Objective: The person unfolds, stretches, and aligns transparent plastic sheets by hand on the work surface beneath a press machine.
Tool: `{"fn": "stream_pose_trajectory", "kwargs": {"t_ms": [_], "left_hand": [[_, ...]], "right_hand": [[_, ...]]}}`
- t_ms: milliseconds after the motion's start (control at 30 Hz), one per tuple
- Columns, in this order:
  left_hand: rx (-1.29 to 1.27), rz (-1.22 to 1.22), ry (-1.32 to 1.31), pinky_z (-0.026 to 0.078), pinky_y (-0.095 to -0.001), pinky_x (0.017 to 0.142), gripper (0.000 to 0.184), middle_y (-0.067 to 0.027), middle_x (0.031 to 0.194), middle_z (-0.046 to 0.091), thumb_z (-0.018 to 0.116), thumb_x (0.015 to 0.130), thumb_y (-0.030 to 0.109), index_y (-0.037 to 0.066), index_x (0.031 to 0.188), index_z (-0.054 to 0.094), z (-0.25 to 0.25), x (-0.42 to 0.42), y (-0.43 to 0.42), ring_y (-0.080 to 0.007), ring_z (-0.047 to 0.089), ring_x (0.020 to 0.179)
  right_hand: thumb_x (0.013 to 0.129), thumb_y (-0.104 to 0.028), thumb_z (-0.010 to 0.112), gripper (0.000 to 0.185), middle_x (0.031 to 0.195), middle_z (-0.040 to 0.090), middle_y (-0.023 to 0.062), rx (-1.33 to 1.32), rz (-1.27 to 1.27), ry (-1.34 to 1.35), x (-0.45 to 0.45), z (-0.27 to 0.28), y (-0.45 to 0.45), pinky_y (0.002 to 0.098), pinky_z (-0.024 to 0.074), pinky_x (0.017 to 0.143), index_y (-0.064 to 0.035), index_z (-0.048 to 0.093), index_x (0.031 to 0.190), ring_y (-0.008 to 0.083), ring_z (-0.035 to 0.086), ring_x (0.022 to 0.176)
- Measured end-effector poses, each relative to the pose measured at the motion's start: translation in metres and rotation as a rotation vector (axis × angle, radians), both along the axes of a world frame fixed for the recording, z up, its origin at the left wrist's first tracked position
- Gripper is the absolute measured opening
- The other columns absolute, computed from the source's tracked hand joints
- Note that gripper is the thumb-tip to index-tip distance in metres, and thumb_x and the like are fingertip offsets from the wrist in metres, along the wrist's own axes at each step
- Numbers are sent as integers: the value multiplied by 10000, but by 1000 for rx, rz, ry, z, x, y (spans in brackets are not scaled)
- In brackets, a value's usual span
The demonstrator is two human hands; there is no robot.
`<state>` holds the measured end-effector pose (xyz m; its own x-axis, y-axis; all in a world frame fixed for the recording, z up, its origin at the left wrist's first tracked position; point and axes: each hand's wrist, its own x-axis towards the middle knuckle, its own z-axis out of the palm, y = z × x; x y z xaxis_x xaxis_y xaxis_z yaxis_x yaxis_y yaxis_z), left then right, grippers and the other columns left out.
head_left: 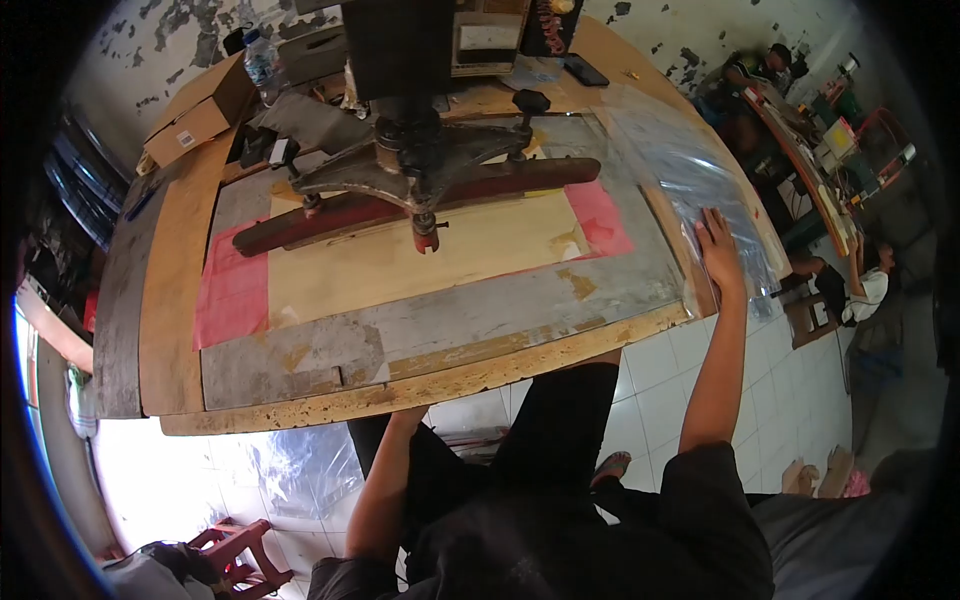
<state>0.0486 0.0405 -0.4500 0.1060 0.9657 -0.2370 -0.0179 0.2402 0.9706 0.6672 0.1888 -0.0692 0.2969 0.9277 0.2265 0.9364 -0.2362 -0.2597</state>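
At the right side of the worktable [250, 412], the person's right hand [720, 255] lies open on a spread of clear plastic sheets [690, 165], palm down with the fingers slightly apart, resting on the film rather than pinching it. The left hand [408, 417] is mostly hidden beneath the table's front edge; its fingers are out of sight, so I cannot tell whether it grips anything. The plastic sits beside the grey board [450, 325], along its right-hand border. On that board a pale yellow panel [370, 265] lies between a pink piece [235, 290] at the left end and another pink patch [602, 225] at the right. A dark, red-sided bar [340, 215] hangs from the metal bracket [405, 180] across the rear part of the panel; whether it touches the surface is not clear from this angle. The step in hand looks like steadying or feeling for the uppermost film. From this pose, picking up one sheet would call for sliding a fingertip to a loose edge, separating that layer from those below, and closing thumb and finger on it. Thin, glossy film may cling or slip, so light pressure and a check that only one layer lifts seem wise. Carrying it over the yellow panel would also require clearance around the low bar.
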Motion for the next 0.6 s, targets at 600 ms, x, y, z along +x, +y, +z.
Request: {"fn": "stream_pose_trajectory", "kwargs": {"t_ms": [600], "left_hand": [[-208,-105,-119,640,-391,827,495,-116,955,749,638,1058,522,44,1181,672,65,5,0,-221,759,872]], "right_hand": [[993,-448,721,435,1322,745,137,275,-109,-19,-18,15,0,452,560,1032,-121,787,1271,391,705,1205]]}}
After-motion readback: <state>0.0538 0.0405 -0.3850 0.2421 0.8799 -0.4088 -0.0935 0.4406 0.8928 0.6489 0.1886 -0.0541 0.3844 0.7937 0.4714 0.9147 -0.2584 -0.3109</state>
